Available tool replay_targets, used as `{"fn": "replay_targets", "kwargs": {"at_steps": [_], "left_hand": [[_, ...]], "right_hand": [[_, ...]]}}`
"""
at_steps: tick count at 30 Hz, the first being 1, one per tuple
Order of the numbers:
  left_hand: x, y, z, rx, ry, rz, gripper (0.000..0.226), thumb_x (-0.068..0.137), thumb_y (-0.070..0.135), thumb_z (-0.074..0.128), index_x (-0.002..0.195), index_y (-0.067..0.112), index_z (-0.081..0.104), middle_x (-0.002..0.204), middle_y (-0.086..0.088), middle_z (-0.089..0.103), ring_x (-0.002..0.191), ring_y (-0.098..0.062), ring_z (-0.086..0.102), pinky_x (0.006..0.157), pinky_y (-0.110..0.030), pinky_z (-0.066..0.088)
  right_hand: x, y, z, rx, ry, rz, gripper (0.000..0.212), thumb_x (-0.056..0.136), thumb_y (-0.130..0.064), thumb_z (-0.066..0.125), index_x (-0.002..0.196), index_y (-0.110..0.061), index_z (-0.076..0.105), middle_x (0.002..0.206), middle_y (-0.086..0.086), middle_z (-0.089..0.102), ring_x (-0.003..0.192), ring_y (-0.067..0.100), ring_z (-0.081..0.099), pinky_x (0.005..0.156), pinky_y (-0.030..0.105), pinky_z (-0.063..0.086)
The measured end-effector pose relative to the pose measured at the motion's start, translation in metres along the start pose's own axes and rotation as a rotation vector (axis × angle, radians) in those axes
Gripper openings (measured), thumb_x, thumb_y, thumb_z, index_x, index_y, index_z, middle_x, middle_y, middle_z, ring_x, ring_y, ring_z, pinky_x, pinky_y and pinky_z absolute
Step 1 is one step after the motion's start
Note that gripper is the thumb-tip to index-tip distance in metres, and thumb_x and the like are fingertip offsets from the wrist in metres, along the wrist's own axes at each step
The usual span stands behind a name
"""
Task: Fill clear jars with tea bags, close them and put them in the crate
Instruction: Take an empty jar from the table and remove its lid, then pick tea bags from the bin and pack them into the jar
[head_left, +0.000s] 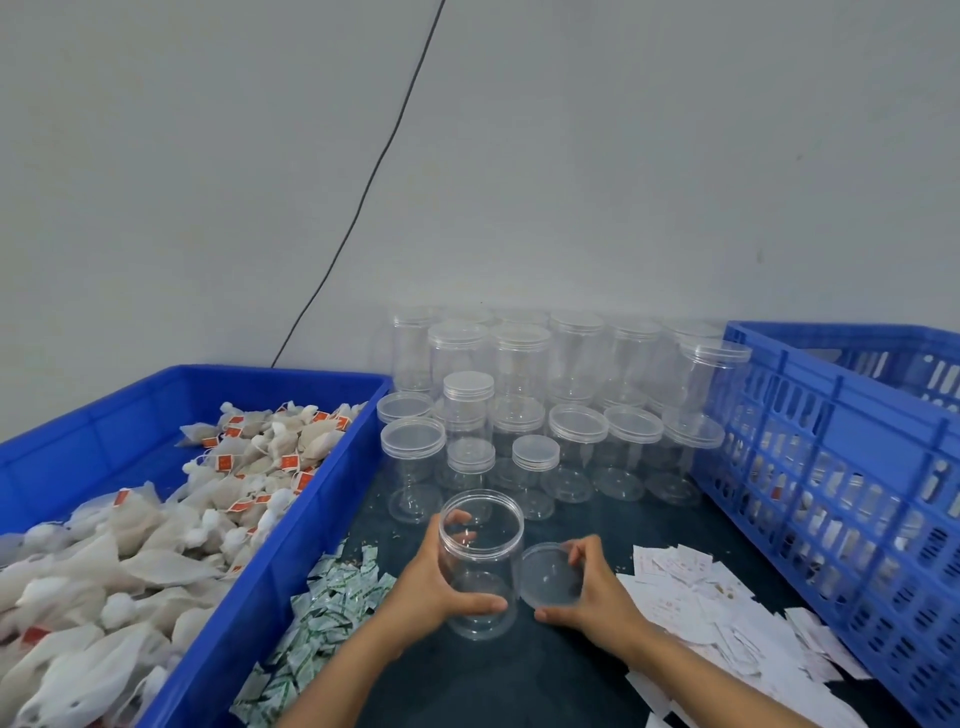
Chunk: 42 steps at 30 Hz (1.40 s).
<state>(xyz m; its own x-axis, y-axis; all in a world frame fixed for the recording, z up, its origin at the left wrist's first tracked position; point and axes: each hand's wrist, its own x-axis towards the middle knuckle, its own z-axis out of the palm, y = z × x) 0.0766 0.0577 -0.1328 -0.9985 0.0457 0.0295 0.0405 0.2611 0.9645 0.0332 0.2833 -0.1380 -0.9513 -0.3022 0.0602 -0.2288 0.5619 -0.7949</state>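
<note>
On the dark desk (545, 670), near the middle, the left hand (431, 587) held its grip round an open, empty jar (480, 564) standing upright, while the right hand (597, 592) gripped its lid (548, 574) just right of it, the crate (831, 467) farther right.

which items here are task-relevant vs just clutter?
Job: open jar in left hand; its lid in right hand; tea bags in blue bin; lidded empty jars; blue crate.

Clutter: green-printed sachets; white paper slips; black cable.
</note>
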Motion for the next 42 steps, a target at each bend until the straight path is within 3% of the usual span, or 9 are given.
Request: {"fn": "replay_targets", "kwargs": {"at_steps": [6,9,13,17,21,25,28,37,42], "left_hand": [[-0.003,0.009,-0.005,0.038,-0.061,-0.057,0.094,0.056,0.029,0.094,0.127,0.043,0.034,0.130,0.013,0.054,0.118,-0.002,0.055,0.101,-0.023,0.046],[-0.005,0.021,-0.012,0.083,-0.132,-0.128,0.094,0.062,0.020,0.092,0.129,0.041,0.029,0.134,0.009,0.050,0.115,-0.003,0.054,0.087,-0.016,0.049],[-0.006,0.047,-0.033,0.299,-0.205,-0.288,0.101,0.077,0.004,0.076,0.146,0.028,0.005,0.146,-0.008,0.042,0.126,-0.024,0.050,0.102,-0.034,0.046],[0.000,0.093,-0.060,0.807,-0.235,-0.328,0.046,0.087,0.000,0.060,0.129,0.009,0.044,0.134,-0.015,0.055,0.100,-0.024,0.059,0.080,-0.033,0.051],[0.004,0.134,-0.110,0.679,-0.187,-0.273,0.024,0.093,-0.006,0.048,0.106,0.008,0.062,0.116,-0.014,0.069,0.078,-0.016,0.069,0.062,-0.020,0.055],[0.010,0.116,-0.169,0.956,0.361,-0.183,0.019,0.097,0.012,0.052,0.116,0.015,0.055,0.117,-0.006,0.065,0.099,-0.019,0.063,0.088,-0.030,0.049],[0.019,0.075,-0.196,1.026,0.517,-0.266,0.038,0.098,0.011,0.051,0.135,0.013,0.045,0.135,-0.010,0.054,0.118,-0.023,0.056,0.102,-0.036,0.045],[0.087,0.034,-0.211,1.014,0.425,-0.330,0.092,0.083,0.066,0.060,0.154,0.028,0.016,0.160,-0.008,0.023,0.147,-0.033,0.021,0.117,-0.053,0.021],[0.114,0.020,-0.206,1.057,0.324,-0.294,0.067,0.089,0.062,0.052,0.145,0.030,0.034,0.151,-0.009,0.039,0.137,-0.031,0.039,0.111,-0.049,0.036]], "right_hand": [[0.012,-0.008,-0.011,-0.328,-0.255,0.079,0.056,0.073,-0.036,0.080,0.107,-0.017,0.040,0.139,0.001,0.039,0.137,0.022,0.030,0.107,0.033,0.033],[0.020,-0.026,-0.032,-0.323,-0.348,0.206,0.056,0.079,-0.021,0.073,0.122,-0.019,0.037,0.128,0.004,0.047,0.116,0.020,0.051,0.093,0.031,0.045],[0.033,-0.074,-0.052,-0.162,-0.235,0.100,0.037,0.088,0.004,0.051,0.118,-0.018,0.053,0.128,0.000,0.054,0.116,0.014,0.052,0.088,0.023,0.044],[0.042,-0.143,-0.046,0.076,-0.136,-0.052,0.028,0.092,0.006,0.049,0.096,-0.019,0.062,0.108,-0.002,0.067,0.101,0.011,0.062,0.082,0.025,0.048],[0.042,-0.191,-0.020,0.176,-0.128,-0.189,0.029,0.089,0.010,0.046,0.092,-0.015,0.062,0.101,0.003,0.069,0.093,0.014,0.063,0.076,0.022,0.047],[0.039,-0.199,0.012,0.175,-0.130,-0.236,0.034,0.086,0.014,0.045,0.087,-0.015,0.063,0.095,0.001,0.068,0.089,0.010,0.062,0.069,0.009,0.044],[0.038,-0.189,0.018,0.148,-0.122,-0.230,0.035,0.087,0.015,0.044,0.090,-0.013,0.065,0.093,-0.003,0.067,0.089,0.006,0.062,0.077,0.009,0.047],[0.063,-0.170,0.004,0.145,-0.125,-0.142,0.033,0.088,0.013,0.047,0.092,-0.013,0.067,0.097,0.002,0.070,0.099,0.015,0.065,0.090,0.028,0.052],[0.086,-0.180,0.012,0.195,-0.206,-0.095,0.031,0.091,0.008,0.046,0.097,-0.013,0.067,0.100,0.000,0.071,0.099,0.011,0.065,0.090,0.031,0.052]]}}
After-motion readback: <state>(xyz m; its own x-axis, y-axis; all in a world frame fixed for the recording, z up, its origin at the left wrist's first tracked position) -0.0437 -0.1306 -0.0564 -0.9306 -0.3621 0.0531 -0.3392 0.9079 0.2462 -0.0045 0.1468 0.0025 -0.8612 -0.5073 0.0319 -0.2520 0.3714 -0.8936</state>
